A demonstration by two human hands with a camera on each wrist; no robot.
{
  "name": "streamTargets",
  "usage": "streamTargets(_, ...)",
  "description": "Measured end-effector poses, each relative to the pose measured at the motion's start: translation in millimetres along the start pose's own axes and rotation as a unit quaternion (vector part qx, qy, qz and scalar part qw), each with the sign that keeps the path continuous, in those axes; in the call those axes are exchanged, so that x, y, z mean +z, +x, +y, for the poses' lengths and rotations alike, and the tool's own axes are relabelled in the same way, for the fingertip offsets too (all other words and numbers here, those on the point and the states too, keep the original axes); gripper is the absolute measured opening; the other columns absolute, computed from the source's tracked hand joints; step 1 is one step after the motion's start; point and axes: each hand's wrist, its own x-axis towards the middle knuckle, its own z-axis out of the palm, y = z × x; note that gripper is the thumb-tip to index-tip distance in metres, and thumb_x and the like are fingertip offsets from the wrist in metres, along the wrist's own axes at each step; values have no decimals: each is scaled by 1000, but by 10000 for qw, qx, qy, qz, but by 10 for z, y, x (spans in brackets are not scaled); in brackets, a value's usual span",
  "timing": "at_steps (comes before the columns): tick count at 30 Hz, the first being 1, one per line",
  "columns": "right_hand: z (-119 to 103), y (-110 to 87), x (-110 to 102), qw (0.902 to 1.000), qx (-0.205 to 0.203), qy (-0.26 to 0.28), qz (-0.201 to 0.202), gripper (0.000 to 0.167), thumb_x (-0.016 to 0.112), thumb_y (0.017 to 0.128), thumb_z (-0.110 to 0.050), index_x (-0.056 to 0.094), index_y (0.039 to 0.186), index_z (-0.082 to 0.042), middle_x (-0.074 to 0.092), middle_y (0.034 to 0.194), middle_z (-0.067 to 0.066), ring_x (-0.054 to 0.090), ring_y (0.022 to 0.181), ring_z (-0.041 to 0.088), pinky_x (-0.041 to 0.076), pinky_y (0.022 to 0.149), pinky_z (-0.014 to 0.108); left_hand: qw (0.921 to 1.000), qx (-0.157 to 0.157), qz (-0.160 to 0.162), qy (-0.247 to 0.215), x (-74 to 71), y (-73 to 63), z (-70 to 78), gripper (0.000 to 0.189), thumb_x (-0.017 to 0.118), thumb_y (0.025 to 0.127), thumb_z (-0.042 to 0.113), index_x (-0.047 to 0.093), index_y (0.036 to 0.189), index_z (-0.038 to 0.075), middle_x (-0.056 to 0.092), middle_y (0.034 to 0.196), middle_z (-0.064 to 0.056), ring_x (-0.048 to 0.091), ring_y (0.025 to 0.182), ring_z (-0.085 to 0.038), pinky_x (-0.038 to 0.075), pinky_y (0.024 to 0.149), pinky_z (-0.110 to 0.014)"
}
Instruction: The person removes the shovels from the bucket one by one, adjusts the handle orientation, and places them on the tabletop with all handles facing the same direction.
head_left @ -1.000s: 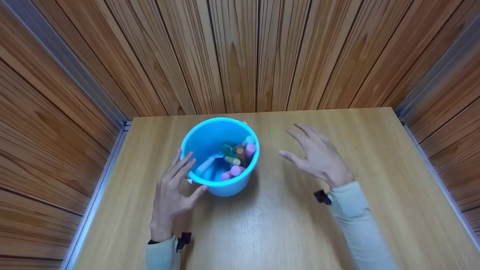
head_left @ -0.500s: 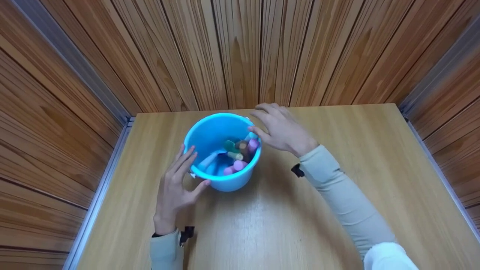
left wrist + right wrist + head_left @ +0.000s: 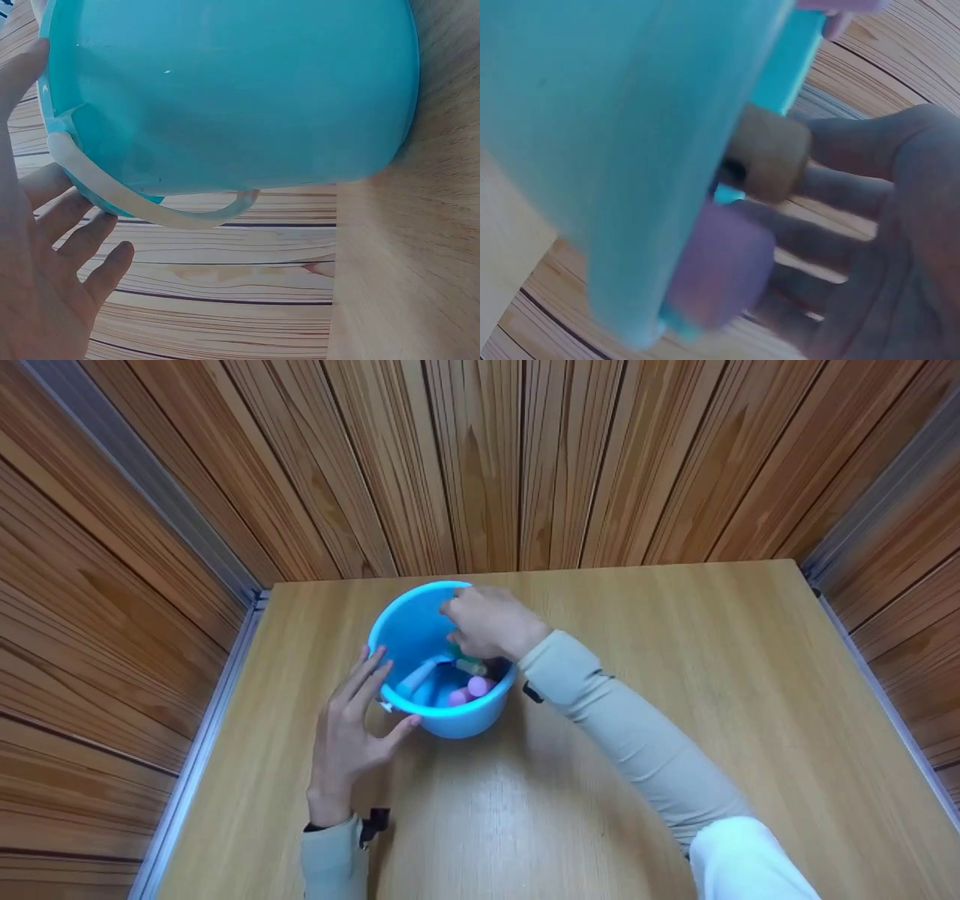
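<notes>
A light blue bucket point(image 3: 450, 724) stands on the wooden table, holding several thick handles. Among them are a light blue handle point(image 3: 416, 679), pink handles point(image 3: 480, 686) and a pale yellowish handle point(image 3: 471, 667). My left hand point(image 3: 346, 742) rests at the bucket's left rim, fingers fairly straight; the left wrist view shows the thumb point(image 3: 26, 67) on the rim. My right hand point(image 3: 491, 622) reaches over the right rim into the bucket. Seen from the right wrist, its extended fingers lie behind a brown handle end point(image 3: 772, 154) and a purple one point(image 3: 724, 262). The fingertips are hidden.
A white carrying handle point(image 3: 150, 206) hangs down the bucket's left side. Wood-plank walls point(image 3: 487, 465) enclose the table point(image 3: 675, 645) at the back and both sides. The bucket stands near the table's back edge.
My right hand has moved left from over the table to inside the bucket's rim. My left hand has stayed at the left rim.
</notes>
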Motion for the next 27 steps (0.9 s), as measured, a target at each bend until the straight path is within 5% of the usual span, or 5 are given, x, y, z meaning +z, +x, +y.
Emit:
streamTargets(4, -92, 144, 52, 9964, 530, -56, -658, 15, 68, 104, -16, 73, 111, -4, 61, 80, 9, 62, 72, 23, 58, 67, 32, 10000, 25, 5, -18, -7, 22, 0, 83, 90, 82, 46, 59, 155, 25, 50, 166, 4, 40, 159, -26, 51, 114, -57)
streamTargets(10, -179, 278, 145, 9841, 1127, -609, -1227, 10, 73, 99, -12, 71, 105, -4, 55, 76, 6, 57, 68, 22, 49, 61, 31, 10000, 31, 5, -85, -30, 43, 5, 81, 90, 83, 46, 59, 155, 25, 50, 166, 0, 39, 159, -26, 52, 113, -56)
streamTargets(19, -246, 335, 258, 9744, 1469, -1177, -1231, 27, 71, 105, -33, 73, 113, -8, 54, 74, 4, 57, 71, 22, 51, 67, 31, 9999, -140, -80, -4, -51, 38, 16, 79, 89, 84, 50, 60, 154, 26, 51, 165, -1, 38, 160, -25, 53, 111, -55)
streamTargets(27, -252, 356, 370, 9776, 1346, -1305, -959, 24, 68, 106, -30, 73, 101, -7, 48, 65, 3, 52, 63, 20, 42, 59, 30, 9999, -90, -65, -14, -11, 2, 22, 79, 89, 84, 49, 61, 153, 24, 50, 166, 2, 40, 159, -27, 54, 111, -54)
